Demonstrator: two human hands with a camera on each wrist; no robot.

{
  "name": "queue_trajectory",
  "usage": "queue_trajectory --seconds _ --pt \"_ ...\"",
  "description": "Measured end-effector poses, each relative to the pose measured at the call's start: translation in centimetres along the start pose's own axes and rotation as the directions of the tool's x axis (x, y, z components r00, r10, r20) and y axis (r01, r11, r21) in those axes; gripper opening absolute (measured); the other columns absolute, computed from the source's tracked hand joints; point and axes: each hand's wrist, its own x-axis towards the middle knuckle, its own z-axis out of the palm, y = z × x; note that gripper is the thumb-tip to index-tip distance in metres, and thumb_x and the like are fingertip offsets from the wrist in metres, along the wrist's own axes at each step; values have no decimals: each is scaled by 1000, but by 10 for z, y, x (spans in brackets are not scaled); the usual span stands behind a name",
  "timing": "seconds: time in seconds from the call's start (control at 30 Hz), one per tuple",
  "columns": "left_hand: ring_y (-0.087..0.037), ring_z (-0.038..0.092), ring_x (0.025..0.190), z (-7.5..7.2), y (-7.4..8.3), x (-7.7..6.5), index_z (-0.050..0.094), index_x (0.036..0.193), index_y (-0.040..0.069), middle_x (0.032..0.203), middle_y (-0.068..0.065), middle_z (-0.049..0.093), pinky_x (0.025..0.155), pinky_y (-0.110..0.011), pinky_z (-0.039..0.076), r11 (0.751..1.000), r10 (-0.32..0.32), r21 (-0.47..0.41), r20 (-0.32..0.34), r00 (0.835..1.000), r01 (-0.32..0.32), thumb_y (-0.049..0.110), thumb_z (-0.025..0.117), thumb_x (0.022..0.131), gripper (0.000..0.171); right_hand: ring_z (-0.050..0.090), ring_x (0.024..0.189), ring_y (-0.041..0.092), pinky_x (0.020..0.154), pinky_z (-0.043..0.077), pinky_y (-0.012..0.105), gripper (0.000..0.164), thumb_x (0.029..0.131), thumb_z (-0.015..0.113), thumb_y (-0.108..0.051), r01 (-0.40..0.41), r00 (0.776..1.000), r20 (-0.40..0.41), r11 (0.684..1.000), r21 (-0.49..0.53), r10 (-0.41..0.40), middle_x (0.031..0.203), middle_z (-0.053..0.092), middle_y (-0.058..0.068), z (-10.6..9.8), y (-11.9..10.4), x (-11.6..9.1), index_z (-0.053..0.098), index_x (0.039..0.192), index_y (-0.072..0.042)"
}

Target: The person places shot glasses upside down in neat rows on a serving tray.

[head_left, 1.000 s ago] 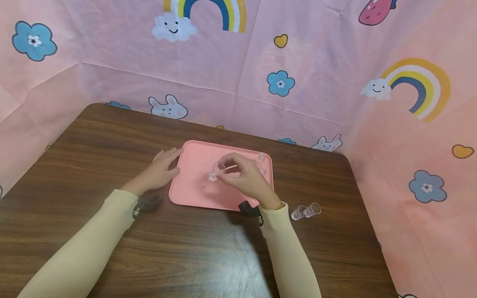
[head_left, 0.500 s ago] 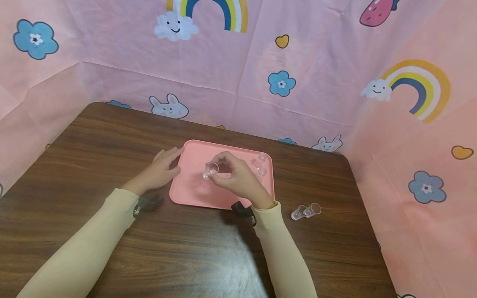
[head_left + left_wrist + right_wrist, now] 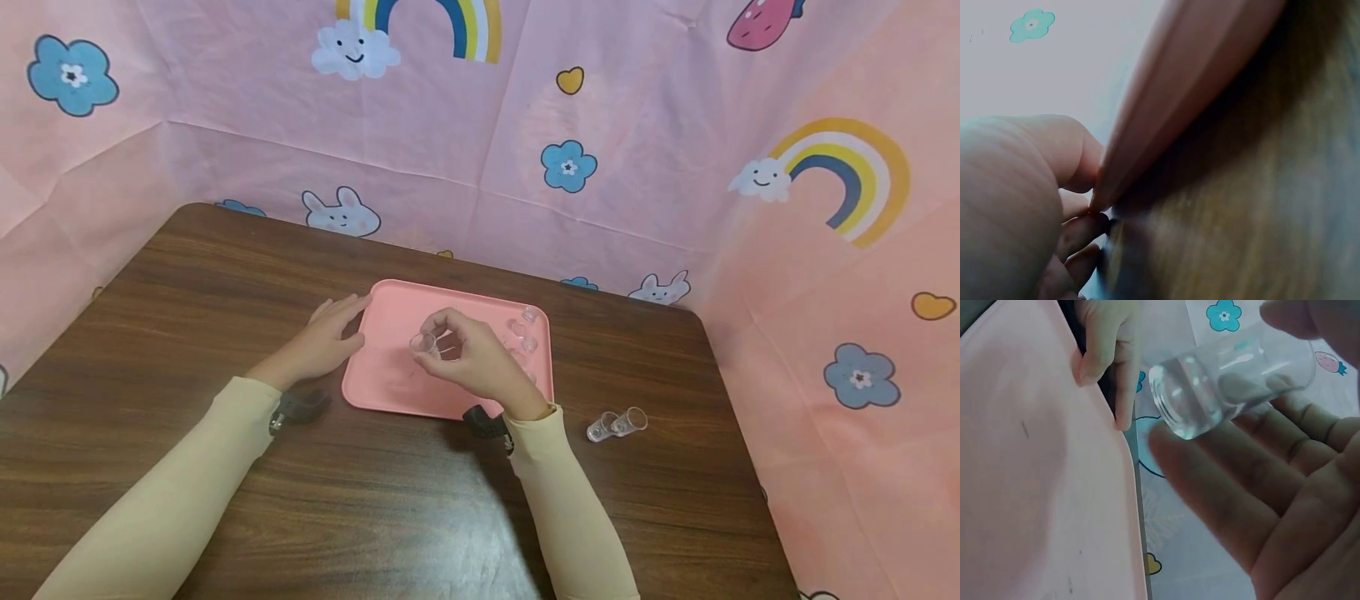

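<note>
My right hand (image 3: pixel 476 358) holds a small clear shot glass (image 3: pixel 1229 381) above the pink tray (image 3: pixel 390 383). Thumb and fingers grip the glass near its mouth; in the right wrist view it lies tilted, its thick base toward the left. The head view shows its round rim facing up and left. At the tray's left rim rests my left hand (image 3: pixel 322 342), fingers extended. Close up in the left wrist view, the thumb (image 3: pixel 1079 162) touches the rim, with the other fingertips just below it.
Several clear glasses (image 3: pixel 528 343) are on the tray's right end, partly behind the right hand. Two more shot glasses (image 3: pixel 628 422) lie on the brown wooden table (image 3: pixel 315 500), right of the tray. A patterned pink cloth (image 3: pixel 420 142) hangs behind the table.
My right hand has moved a little left with the shot glass and turned it, so its base no longer shows at the lower left. The left hand stays at the rim.
</note>
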Motion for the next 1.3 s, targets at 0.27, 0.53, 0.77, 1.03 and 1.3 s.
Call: queue_trajectory --seconds 0.27,0.53,0.77,1.03,1.3 --pt "-33 12 145 0 1 1 25 150 7 154 -15 26 117 -49 -2 1000 21 -3 3 1000 -21 17 51 95 61 58 73 7 66 52 20 28 82 74 -28 11 1000 22 974 -228 -6 85 64 -6 -4 7 -2 67 102 -9" --pt "-35 13 144 0 3 1 26 149 5 154 -16 26 117 -51 -2 999 34 -3 1 999 -34 15 51 95 61 56 75 9 67 49 20 38 85 72 -26 -73 997 1 932 -356 78 92 63 -2 -5 17 -2 53 114 -9" --pt "-36 13 144 -1 3 0 25 150 5 154 -17 25 117 -51 -3 999 32 -8 12 999 -32 16 50 95 61 52 81 12 73 45 22 22 87 67 -11 65 998 46 909 -412 -50 96 61 1 -2 15 0 64 109 -9" --pt "-35 12 144 -2 3 -1 25 150 6 154 -17 24 117 -50 -4 1000 16 -9 19 1000 -15 16 50 95 61 53 84 10 75 47 19 29 87 64 -11 42 995 99 905 -423 0 96 56 0 9 13 3 59 115 -8" --pt "-33 11 145 -2 4 0 25 150 8 155 -16 24 117 -49 -4 1000 -3 -12 16 1000 4 17 51 95 62 56 78 9 72 48 18 22 85 69 -12 49 998 50 908 -416 -31 89 61 -3 9 13 3 64 106 -10"
